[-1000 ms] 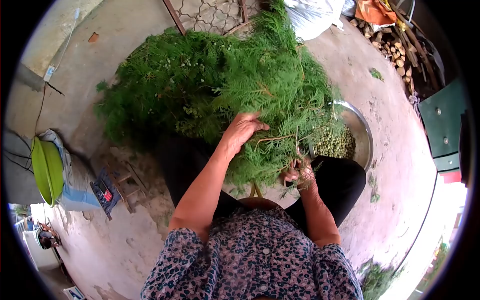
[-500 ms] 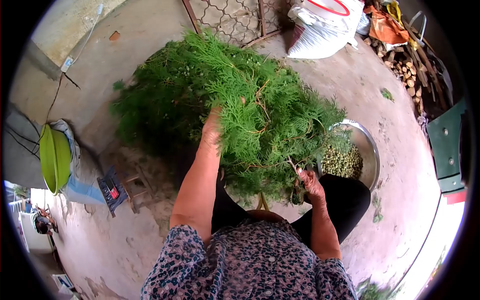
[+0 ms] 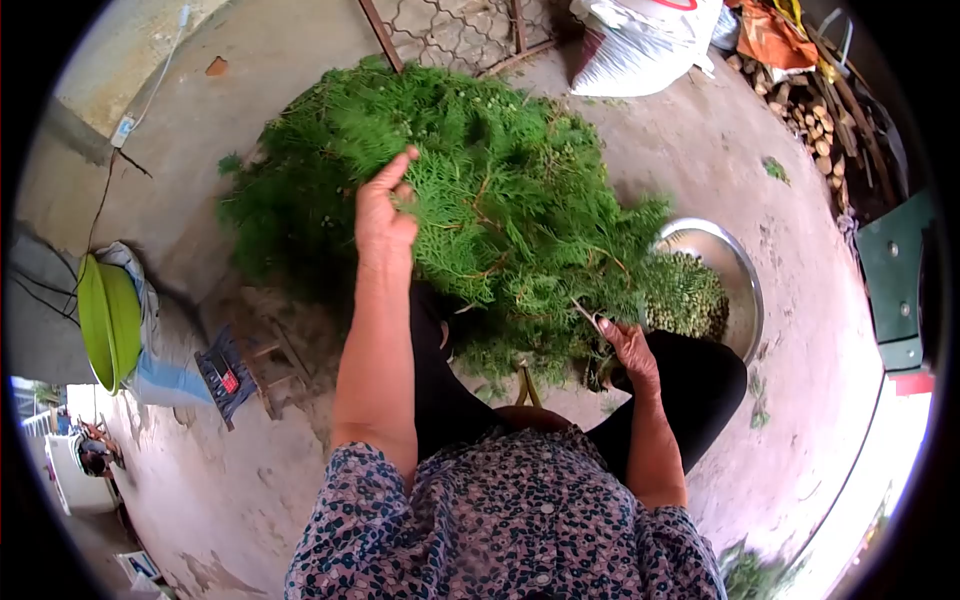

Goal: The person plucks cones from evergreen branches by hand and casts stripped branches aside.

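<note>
A wide heap of green leafy branches (image 3: pixel 470 180) lies in front of my knees. My left hand (image 3: pixel 386 207) is raised over the left part of the heap, its index finger stretched out and the other fingers partly bent, with foliage beside it. Lower right, my right hand (image 3: pixel 628 352) is closed round the cut stem of a branch (image 3: pixel 587 316) whose foliage spreads up and to the left. Beyond that hand a metal basin (image 3: pixel 745 275) holds many small green cones (image 3: pixel 690 297), partly covered by leaves.
At the left are a green tub (image 3: pixel 108 322) and a small stool (image 3: pixel 270 370). A white sack (image 3: pixel 640 50) and stacked firewood (image 3: pixel 815 130) stand at the upper right, above a green cabinet (image 3: pixel 893 270). A metal grille (image 3: pixel 450 35) is at the top.
My left hand has moved up and left from the middle of the foliage. My right hand stays on the stem, slightly lower and farther right. The branches between the hands have spread lower over the heap.
</note>
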### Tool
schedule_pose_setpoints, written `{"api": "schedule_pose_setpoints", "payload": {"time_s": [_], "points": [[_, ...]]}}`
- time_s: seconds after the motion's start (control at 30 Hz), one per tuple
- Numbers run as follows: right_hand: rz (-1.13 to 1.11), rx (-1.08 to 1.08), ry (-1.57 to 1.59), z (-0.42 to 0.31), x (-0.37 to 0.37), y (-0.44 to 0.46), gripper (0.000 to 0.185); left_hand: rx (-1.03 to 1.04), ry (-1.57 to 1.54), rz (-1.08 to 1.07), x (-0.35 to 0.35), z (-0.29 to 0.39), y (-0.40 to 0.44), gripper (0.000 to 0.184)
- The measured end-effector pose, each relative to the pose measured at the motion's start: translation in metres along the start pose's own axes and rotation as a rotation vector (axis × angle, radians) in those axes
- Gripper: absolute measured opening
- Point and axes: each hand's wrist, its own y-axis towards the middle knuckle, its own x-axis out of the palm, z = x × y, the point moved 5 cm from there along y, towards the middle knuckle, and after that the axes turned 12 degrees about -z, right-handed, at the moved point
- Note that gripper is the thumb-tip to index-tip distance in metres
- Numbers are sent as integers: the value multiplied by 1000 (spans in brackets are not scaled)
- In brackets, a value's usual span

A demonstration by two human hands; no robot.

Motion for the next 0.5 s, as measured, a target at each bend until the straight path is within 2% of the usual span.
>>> {"api": "schedule_pose_setpoints", "payload": {"time_s": [0.1,0.17,0.23,0.3,0.37,0.4,0.43,0.47,0.5], "points": [[-2,-51,-18,2,0,0,49,-51,-125,-30,-25,4,9,19],[23,-41,-80,-5,0,-4,51,187,-138,201,-35,11,8,19],[56,-36,-79,3,-1,2,57,231,-195,-24,-51,22,16,17],[105,28,-10,-3,4,2,60,279,-140,19,-33,29,-2,16],[160,22,-32,-1,7,8,59,205,-74,-17,-26,14,-8,14],[126,104,3,2,8,9,56,175,-40,-92,-22,2,-11,13],[126,105,5,3,9,10,56,117,-25,-90,-8,-10,-19,12],[141,96,37,4,10,10,54,84,87,76,-6,-26,-25,12],[156,87,68,4,11,11,53,-3,134,-9,8,-42,-33,12]]}}
